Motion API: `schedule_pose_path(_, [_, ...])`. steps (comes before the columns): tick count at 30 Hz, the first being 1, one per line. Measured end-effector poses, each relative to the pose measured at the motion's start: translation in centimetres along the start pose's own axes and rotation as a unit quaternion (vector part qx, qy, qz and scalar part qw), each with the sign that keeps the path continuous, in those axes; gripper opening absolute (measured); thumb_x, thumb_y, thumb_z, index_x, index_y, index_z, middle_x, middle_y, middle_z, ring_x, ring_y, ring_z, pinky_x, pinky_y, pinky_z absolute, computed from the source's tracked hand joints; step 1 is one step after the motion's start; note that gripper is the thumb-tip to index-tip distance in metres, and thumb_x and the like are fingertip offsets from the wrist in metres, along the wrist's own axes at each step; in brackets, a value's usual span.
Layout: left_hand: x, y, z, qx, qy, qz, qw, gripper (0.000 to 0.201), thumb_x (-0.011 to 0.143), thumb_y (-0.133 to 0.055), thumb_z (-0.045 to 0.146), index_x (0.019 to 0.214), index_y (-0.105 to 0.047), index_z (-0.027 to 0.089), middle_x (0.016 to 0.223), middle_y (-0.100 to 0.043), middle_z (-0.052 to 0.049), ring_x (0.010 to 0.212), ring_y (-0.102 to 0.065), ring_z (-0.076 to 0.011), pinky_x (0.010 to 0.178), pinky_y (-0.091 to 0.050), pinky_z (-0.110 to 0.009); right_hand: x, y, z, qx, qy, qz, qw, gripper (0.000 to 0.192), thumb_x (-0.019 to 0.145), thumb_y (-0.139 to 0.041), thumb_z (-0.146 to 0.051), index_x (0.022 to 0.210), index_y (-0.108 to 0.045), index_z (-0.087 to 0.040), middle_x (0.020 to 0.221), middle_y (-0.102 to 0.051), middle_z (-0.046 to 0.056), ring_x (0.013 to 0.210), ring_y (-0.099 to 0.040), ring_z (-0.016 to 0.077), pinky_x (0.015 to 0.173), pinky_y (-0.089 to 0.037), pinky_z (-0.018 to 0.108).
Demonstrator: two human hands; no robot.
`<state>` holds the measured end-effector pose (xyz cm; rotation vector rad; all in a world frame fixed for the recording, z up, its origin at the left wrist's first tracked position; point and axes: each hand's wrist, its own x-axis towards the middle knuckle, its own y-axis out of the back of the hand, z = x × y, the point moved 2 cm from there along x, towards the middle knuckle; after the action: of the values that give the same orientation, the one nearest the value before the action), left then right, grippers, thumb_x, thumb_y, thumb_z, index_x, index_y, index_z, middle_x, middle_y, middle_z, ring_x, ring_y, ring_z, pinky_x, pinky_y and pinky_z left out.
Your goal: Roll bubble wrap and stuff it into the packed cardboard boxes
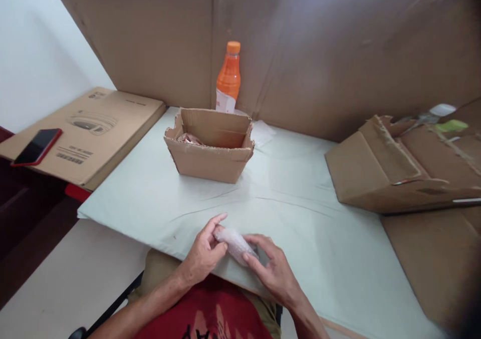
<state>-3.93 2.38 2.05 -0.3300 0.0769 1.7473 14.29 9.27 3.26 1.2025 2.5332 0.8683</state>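
Note:
A small bubble-wrapped bundle (235,245) lies between my hands, just above the near edge of the table; what is inside the wrap is hidden. My left hand (206,251) grips its left end with thumb and fingers, the index finger reaching out past it. At the other end, the thumb and fingers of my right hand (271,269) close around the wrap. Beyond my hands stands an open cardboard box (208,163) with torn upper edges, and a few brownish items show inside it.
An orange drink bottle (228,78) stands behind the box, near a scrap of clear wrap (263,132). Cut cardboard boxes (361,171) holding tools sit on the right. A phone (37,147) rests on a flat carton (124,123) at left. Tall cardboard (330,53) walls the back.

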Motion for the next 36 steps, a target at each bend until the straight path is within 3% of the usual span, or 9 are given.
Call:
schedule_pose_path(5, [0.8,2.2,1.7,0.205,-0.153,-0.038,0.966,0.061,0.079,-0.056,0.011,0.139,-0.049,0.02,0.116,-0.064,-0.008,0.107,-0.062,-0.0208,0.099,-0.049,-0.035,1.4,1.4,-0.6,-0.03,0.035,-0.029,0.999,0.009,0.091,-0.061,-0.026,0.092,-0.069,-0.022,0.087,-0.071,0.002,0.08,-0.066,0.019,0.073,-0.053,0.031])
schedule_pose_path(10, [3.9,7.4,10.3,0.415,-0.45,0.177,0.77,0.064,0.085,-0.058,0.007,0.145,-0.043,0.021,0.139,-0.055,-0.015,0.133,-0.05,-0.0278,0.112,-0.041,-0.047,5.2,7.7,-4.2,-0.079,0.143,0.093,0.982,0.007,0.093,-0.062,-0.024,0.09,-0.068,-0.023,0.086,-0.069,0.002,0.078,-0.066,0.0159,0.068,-0.052,0.024])
schedule_pose_path(12, [5.8,9.3,13.1,0.467,-0.493,0.248,0.691,0.068,0.084,-0.059,0.005,0.147,-0.041,0.019,0.14,-0.054,-0.017,0.138,-0.045,-0.0321,0.113,-0.039,-0.053,7.7,10.5,-6.9,-0.126,0.168,0.141,0.967,0.007,0.093,-0.063,-0.025,0.089,-0.068,-0.023,0.082,-0.066,0.001,0.071,-0.063,0.0141,0.063,-0.05,0.023])
schedule_pose_path(15, [8.3,11.3,14.8,0.507,-0.503,0.281,0.641,0.066,0.084,-0.056,0.003,0.147,-0.041,0.017,0.131,-0.061,-0.017,0.133,-0.05,-0.0336,0.109,-0.042,-0.055,12.7,12.9,-11.3,-0.218,0.21,0.188,0.934,0.012,0.094,-0.062,-0.027,0.087,-0.068,-0.022,0.081,-0.066,0.002,0.068,-0.06,0.014,0.062,-0.047,0.025])
schedule_pose_path(20, [9.4,11.8,13.4,0.487,-0.527,0.274,0.64,0.06,0.083,-0.054,-0.002,0.14,-0.048,0.015,0.102,-0.069,-0.011,0.106,-0.063,-0.0269,0.101,-0.049,-0.051,23.2,10.2,-14.6,-0.452,0.186,0.049,0.871,0.021,0.093,-0.058,-0.025,0.081,-0.073,-0.019,0.082,-0.071,0.006,0.075,-0.065,0.0187,0.062,-0.045,0.027])
schedule_pose_path(23, [9.3,11.9,13.0,0.477,-0.53,0.267,0.648,0.06,0.081,-0.054,-0.003,0.139,-0.049,0.014,0.1,-0.068,-0.01,0.104,-0.062,-0.0261,0.1,-0.049,-0.052,28.2,6.8,-13.6,-0.556,0.093,-0.098,0.82,0.021,0.09,-0.058,-0.019,0.082,-0.076,-0.015,0.082,-0.074,0.012,0.078,-0.069,0.0236,0.064,-0.047,0.03])
schedule_pose_path(27, [9.5,12.3,13.4,0.479,-0.538,0.246,0.649,0.061,0.079,-0.055,-0.005,0.137,-0.051,0.012,0.1,-0.069,-0.011,0.104,-0.062,-0.0261,0.1,-0.049,-0.052,31.5,3.2,-11.9,-0.576,0.08,-0.182,0.793,0.019,0.088,-0.06,-0.015,0.092,-0.078,-0.014,0.088,-0.076,0.017,0.089,-0.073,0.0284,0.074,-0.051,0.033])
schedule_pose_path(33, [9.5,12.7,13.0,0.436,-0.537,0.271,0.669,0.074,0.077,-0.063,-0.002,0.146,-0.043,0.015,0.116,-0.064,-0.013,0.117,-0.058,-0.0277,0.104,-0.048,-0.05,31.4,4.3,-12.3,-0.54,0.082,-0.2,0.813,0.022,0.089,-0.057,-0.015,0.095,-0.077,-0.014,0.092,-0.077,0.015,0.088,-0.073,0.025,0.074,-0.051,0.029])
schedule_pose_path(36, [9.1,13.6,11.9,0.368,-0.512,0.327,0.704,0.084,0.078,-0.069,0.008,0.153,-0.034,0.022,0.14,-0.051,-0.015,0.131,-0.051,-0.0297,0.109,-0.046,-0.05,27.5,8.9,-12.2,-0.467,0.095,-0.079,0.876,0.023,0.091,-0.054,-0.02,0.098,-0.076,-0.018,0.097,-0.077,0.009,0.085,-0.071,0.0215,0.071,-0.051,0.028])
